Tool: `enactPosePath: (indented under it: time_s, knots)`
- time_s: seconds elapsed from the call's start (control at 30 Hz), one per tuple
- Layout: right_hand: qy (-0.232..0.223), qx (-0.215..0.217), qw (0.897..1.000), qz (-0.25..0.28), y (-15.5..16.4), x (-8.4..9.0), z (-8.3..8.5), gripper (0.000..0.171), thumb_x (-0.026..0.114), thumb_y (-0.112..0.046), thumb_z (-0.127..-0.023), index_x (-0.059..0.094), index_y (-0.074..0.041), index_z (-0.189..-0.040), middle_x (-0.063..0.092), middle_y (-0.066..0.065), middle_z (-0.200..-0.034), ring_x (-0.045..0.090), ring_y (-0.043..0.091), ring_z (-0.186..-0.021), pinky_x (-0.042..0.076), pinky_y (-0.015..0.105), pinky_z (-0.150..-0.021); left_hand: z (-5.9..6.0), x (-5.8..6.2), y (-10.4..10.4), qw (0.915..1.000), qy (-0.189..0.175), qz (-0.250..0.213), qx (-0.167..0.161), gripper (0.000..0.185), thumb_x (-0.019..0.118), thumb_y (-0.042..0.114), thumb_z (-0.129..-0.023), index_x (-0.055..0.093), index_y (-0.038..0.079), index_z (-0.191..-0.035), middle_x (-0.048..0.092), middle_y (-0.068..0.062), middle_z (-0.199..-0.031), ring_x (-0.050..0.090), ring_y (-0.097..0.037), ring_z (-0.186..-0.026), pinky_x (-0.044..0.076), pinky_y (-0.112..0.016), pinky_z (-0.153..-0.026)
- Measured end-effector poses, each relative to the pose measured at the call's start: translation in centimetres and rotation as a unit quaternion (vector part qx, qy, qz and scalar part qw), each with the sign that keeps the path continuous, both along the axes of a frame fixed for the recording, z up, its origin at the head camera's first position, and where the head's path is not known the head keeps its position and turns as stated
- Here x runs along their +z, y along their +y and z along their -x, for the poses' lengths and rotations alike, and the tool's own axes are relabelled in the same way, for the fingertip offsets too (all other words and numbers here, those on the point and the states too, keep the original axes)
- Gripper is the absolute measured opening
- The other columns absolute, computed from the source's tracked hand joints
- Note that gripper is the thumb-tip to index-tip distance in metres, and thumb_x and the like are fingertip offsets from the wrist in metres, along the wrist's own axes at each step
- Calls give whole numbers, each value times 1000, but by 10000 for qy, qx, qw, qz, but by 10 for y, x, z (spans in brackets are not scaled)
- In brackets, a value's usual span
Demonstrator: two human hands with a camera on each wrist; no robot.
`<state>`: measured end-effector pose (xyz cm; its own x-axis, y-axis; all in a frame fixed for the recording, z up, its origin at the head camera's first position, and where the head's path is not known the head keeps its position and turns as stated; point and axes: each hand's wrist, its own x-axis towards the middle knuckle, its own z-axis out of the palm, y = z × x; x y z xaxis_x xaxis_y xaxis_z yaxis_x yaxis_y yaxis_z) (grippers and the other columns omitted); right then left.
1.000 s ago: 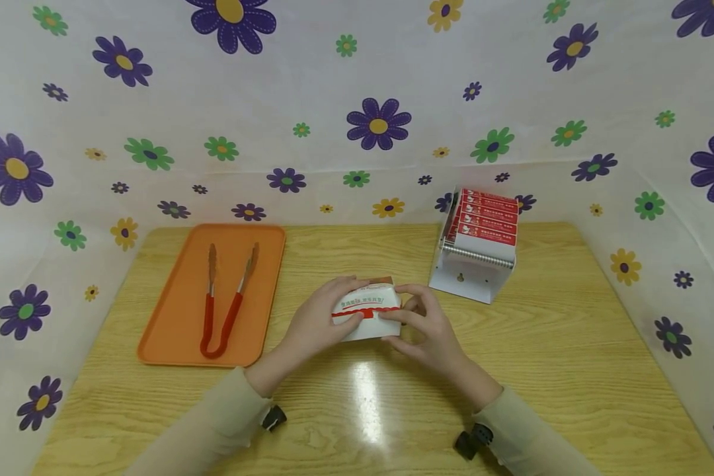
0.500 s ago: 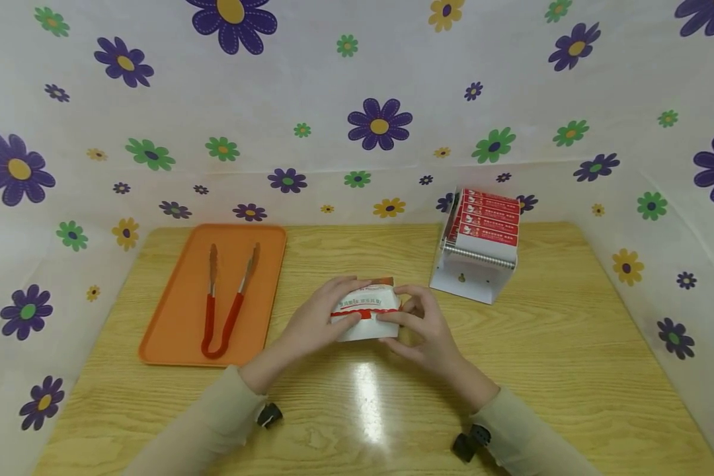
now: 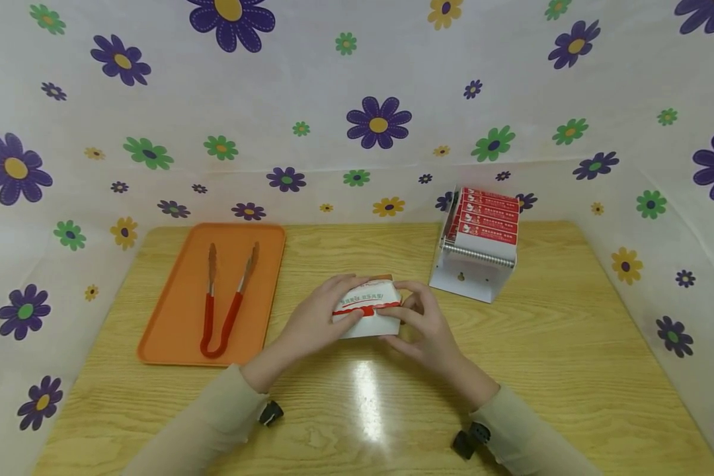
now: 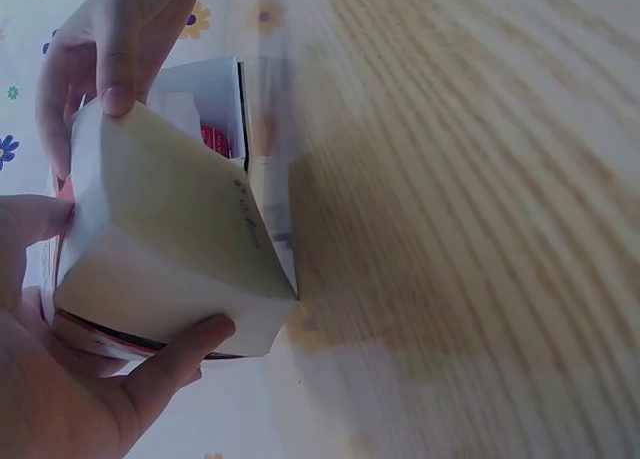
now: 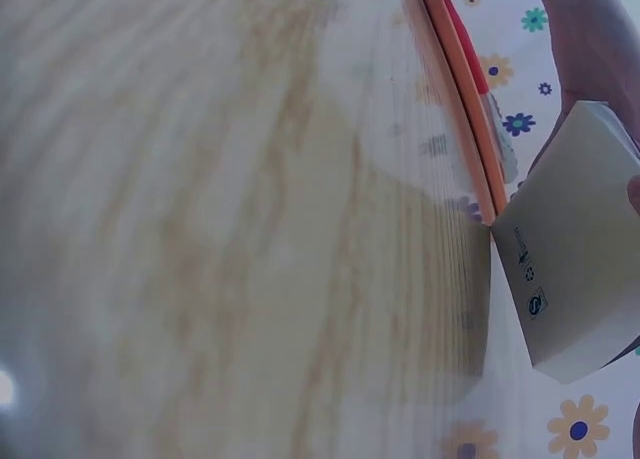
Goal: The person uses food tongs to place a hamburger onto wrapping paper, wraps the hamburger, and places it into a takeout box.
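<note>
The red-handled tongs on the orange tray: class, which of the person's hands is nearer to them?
Left. The left hand grips the small box on the side facing the tongs; the right hand holds the box's far side, farther away.

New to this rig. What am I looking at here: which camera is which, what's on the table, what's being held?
There is no robot: a person works with two bare hands and wears three cameras. The wide picture comes from the head camera, looking forward and down. The two blurry close-ups come from cameras on each wrist, looking along the table top.

Both hands hold a small white carton with red print at the middle of the wooden table. The left hand grips its left side and the right hand its right side. The left wrist view shows the fingers curled round the carton's plain white side.

To the left lies an orange tray with red-handled tongs on it. At the back right stands a white metal rack holding a row of flat red-and-white cartons.
</note>
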<state>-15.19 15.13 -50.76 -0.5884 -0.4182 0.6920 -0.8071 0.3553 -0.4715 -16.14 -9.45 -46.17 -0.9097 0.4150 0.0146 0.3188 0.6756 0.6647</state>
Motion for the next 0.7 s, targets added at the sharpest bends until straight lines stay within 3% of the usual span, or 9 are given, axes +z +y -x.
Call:
enactPosePath:
  time_s: [0.3, 0.47, 0.7]
  knots:
    - [13, 217, 9991, 373, -3, -1, 3, 37, 71, -40, -100, 78, -5, -111, 49, 33, -137, 53, 18, -84, 46, 21, -75, 0, -4, 3, 9996, 255, 2, 135, 56, 69, 37, -100, 55, 30, -155, 53, -11, -161, 58, -40, -141, 59, -57, -98]
    - [31, 100, 9995, 304, -1, 2, 1, 41, 71, -41, -100, 78, -3, -113, 51, 33, -137, 56, 19, -84, 48, 18, -76, 1, -5, 3, 9994, 301, -45, 147, 56, 69, 36, -99, 57, 30, -153, 54, -11, -160, 60, -39, -139, 60, -55, -94]
    - [189, -7, 9998, 95, -1, 3, 0, 39, 71, -38, -100, 76, -2, -115, 52, 32, -140, 57, 19, -84, 50, 19, -75, 1, -3, 0, 9996, 213, -113, 143, 57, 69, 36, -97, 57, 32, -152, 55, -9, -160, 65, -33, -128, 58, -38, -80]
